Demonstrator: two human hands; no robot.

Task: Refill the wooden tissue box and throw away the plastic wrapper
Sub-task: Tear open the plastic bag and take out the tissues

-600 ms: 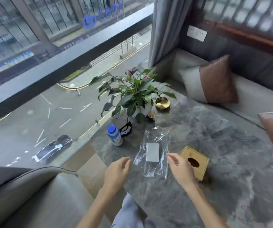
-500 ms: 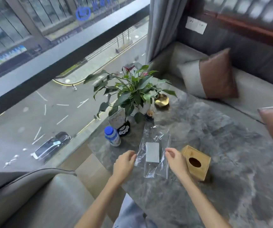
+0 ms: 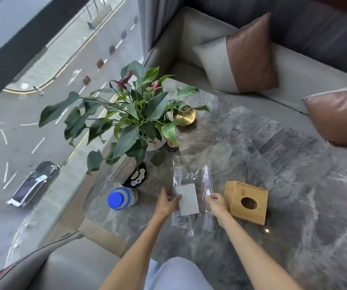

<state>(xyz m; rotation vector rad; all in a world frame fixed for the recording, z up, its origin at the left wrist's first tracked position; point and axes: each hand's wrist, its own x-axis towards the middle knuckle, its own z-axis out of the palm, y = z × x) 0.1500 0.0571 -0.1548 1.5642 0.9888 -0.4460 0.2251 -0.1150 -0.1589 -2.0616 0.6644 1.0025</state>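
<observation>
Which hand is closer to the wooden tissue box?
The right hand, at the right edge of the plastic wrapper, just beside the wooden tissue box; the left hand is at its other edge, nearer the blue-capped bottle.

Outstretched left hand [image 3: 167, 203] and right hand [image 3: 217, 204] each pinch the plastic wrapper [image 3: 190, 174]

The bench [image 3: 283, 164] is grey veined stone, polished to a gloss that throws back the window light. On it the plastic wrapper [image 3: 186, 174] is clear, shiny, crinkled film around a matt white paper tissue stack [image 3: 188, 198], beside the wooden tissue box [image 3: 252, 191] of pale, smooth, unvarnished-looking wood. The small bowl [image 3: 184, 117] looks like brushed golden metal, the bottle cap [image 3: 117, 199] blue plastic, and the cushion [image 3: 250, 53] brown cloth with a faint sheen.
</observation>
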